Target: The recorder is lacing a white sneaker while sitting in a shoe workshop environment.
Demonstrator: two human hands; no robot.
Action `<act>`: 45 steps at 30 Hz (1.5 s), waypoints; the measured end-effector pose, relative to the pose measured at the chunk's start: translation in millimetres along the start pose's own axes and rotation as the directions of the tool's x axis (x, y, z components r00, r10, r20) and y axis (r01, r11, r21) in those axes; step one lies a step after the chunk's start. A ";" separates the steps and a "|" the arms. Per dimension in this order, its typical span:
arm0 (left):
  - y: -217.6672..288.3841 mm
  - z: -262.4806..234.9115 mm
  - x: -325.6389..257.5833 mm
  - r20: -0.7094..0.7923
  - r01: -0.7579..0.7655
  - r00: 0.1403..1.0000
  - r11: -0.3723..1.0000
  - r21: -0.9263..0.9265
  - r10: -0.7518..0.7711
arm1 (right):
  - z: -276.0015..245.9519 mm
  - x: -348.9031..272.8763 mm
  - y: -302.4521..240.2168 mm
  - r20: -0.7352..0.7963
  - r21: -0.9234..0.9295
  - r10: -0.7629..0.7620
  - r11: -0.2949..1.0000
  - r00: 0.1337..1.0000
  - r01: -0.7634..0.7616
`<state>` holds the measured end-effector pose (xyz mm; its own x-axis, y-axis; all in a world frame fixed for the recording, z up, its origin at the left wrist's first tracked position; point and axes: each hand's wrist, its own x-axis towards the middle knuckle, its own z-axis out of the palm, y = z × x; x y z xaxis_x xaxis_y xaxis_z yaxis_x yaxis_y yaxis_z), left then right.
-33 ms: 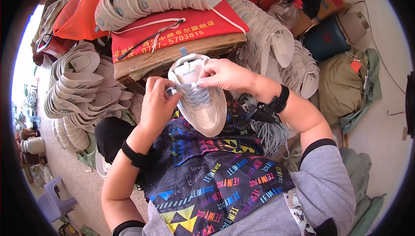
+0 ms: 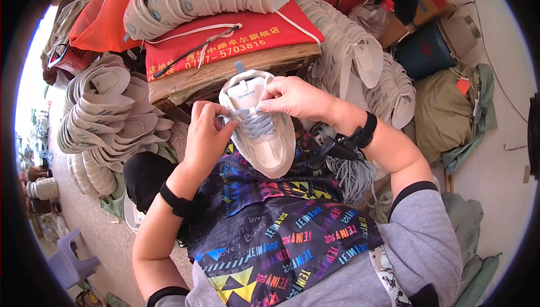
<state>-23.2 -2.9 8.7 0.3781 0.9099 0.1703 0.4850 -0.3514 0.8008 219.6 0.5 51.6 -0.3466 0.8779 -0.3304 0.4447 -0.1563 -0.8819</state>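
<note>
Almost nothing has changed since the picture just before: the left hand (image 2: 203,131) has been shifted very slightly, while the right hand (image 2: 299,100) and the shoe are kept in place. No further row is seen to be laced, so the lacing appears to be caught mid-step.

The off-white low shoe with mesh and smooth panels (image 2: 273,158) is held between the two hands, its toe directed toward the wearer and its heel away. Its flat blue-grey lace (image 2: 260,128) is crossed in several rows just below the right fingertips. By the left fingertips a length of it is drawn out sideways and seems to be pinched between thumb and forefinger. The right thumb and fingers are closed at the eyelet edge; whether lace or edge is pinched there cannot be told. The pale padded tongue (image 2: 245,94) is left exposed between the hands. Below the right wrist, a loose bundle of blue-grey laces (image 2: 355,176) is seen beside the black, multicolour-printed apron (image 2: 315,239).
</note>
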 end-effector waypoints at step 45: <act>25.1 -4.7 2.8 -0.097 -0.157 0.981 0.979 0.126 0.170 | 12.8 -4.7 2.9 -0.143 -0.071 -0.088 0.994 0.986 0.079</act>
<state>-13.6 -8.1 31.9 0.3769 0.8541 0.3585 0.5153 -0.5149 0.6851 212.0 -9.8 46.3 -0.2630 0.9439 -0.1999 0.4739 -0.0541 -0.8789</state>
